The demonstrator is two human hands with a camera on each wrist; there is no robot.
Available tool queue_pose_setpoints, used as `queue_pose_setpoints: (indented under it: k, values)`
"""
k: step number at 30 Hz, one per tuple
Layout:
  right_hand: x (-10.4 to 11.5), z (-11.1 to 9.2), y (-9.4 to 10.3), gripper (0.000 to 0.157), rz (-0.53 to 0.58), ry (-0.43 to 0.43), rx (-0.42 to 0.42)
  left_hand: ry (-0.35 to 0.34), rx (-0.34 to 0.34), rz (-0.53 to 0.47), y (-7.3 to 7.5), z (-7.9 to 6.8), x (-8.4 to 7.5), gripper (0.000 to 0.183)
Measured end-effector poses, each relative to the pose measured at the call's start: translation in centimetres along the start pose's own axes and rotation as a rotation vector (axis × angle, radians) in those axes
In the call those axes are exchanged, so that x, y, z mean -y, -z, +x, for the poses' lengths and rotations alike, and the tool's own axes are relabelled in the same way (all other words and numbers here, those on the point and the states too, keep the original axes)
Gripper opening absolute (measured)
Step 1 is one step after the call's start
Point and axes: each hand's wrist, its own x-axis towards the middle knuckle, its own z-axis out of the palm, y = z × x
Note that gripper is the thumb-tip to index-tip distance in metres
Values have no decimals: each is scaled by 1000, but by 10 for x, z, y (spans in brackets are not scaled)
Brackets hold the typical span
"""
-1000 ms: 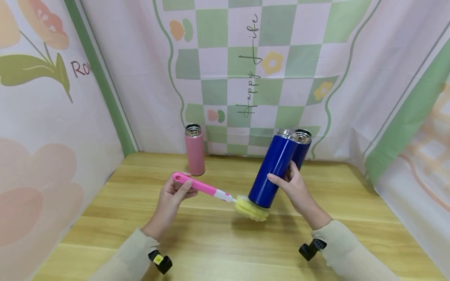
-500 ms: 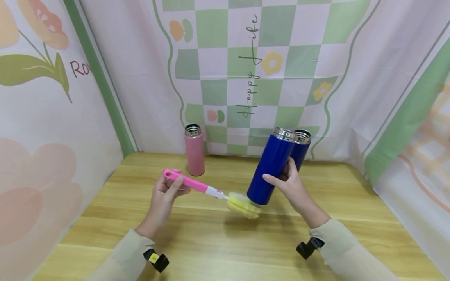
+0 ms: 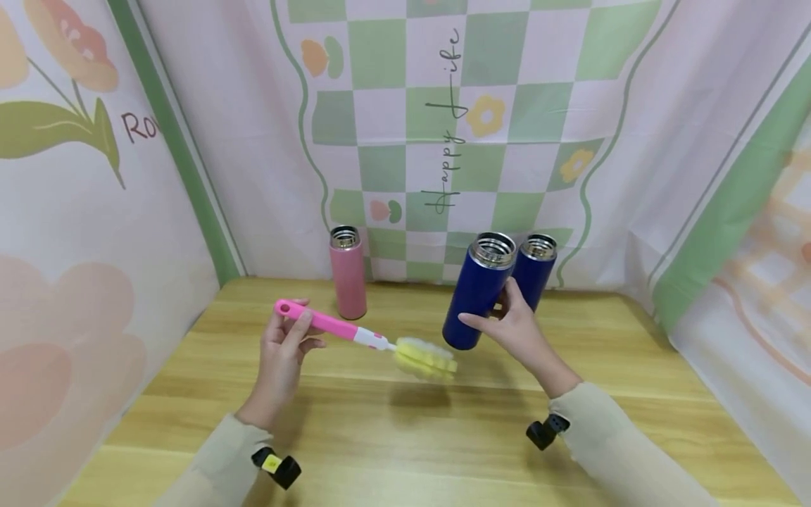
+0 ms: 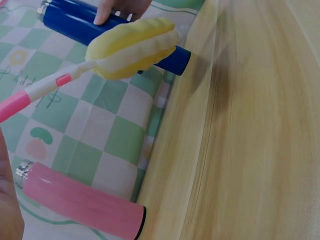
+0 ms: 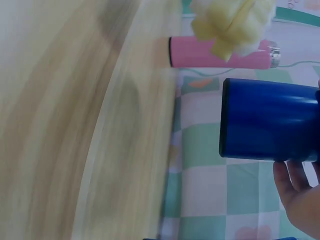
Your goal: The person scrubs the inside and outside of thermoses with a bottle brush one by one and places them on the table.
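Note:
My left hand [image 3: 282, 355] grips the pink handle of a bottle brush [image 3: 323, 322], whose yellow-and-white sponge head [image 4: 132, 47] points right, above the table. With thumb and fingers around its side, my right hand [image 3: 513, 327] holds a blue thermos bottle [image 3: 467, 303]. The lidless mouth of that bottle tips slightly toward me, and its base looks raised off the table in the right wrist view. Between the sponge head and the blue bottle there is a small gap. In the left wrist view only an edge of my left hand shows.
A lidless pink thermos bottle [image 3: 348, 282] stands upright at the back left of the wooden table [image 3: 405, 436]. Just behind the held bottle, to the right, a second lidless blue thermos bottle [image 3: 537, 267] stands. A checkered cloth [image 3: 431, 169] hangs behind the table.
The brush has moved left and up, away from the blue bottle's base. My right hand has shifted slightly left and turned the bottle more upright, bringing its mouth into view.

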Motion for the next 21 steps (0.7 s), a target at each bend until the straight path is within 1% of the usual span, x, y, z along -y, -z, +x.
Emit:
queue_pose_setpoints:
  k: [4, 9, 14, 17, 21]
  values:
    - [-4, 8, -3, 89, -79, -1, -6, 22, -49, -4, 1, 2, 0, 14]
    - [-14, 21, -7, 89, -105, -1, -30, 48, -98, -4, 2, 4, -1, 12]
    - [-24, 34, -12, 91, -122, -48, -55, 55, -111, -6, 1, 5, -2, 12]
    - [-30, 41, -16, 95, -143, -77, -75, 59, -115, 0, 2, 5, -2, 13]
    - [-36, 52, -23, 95, -149, -89, -98, 62, -129, 5, 4, 5, -2, 16]
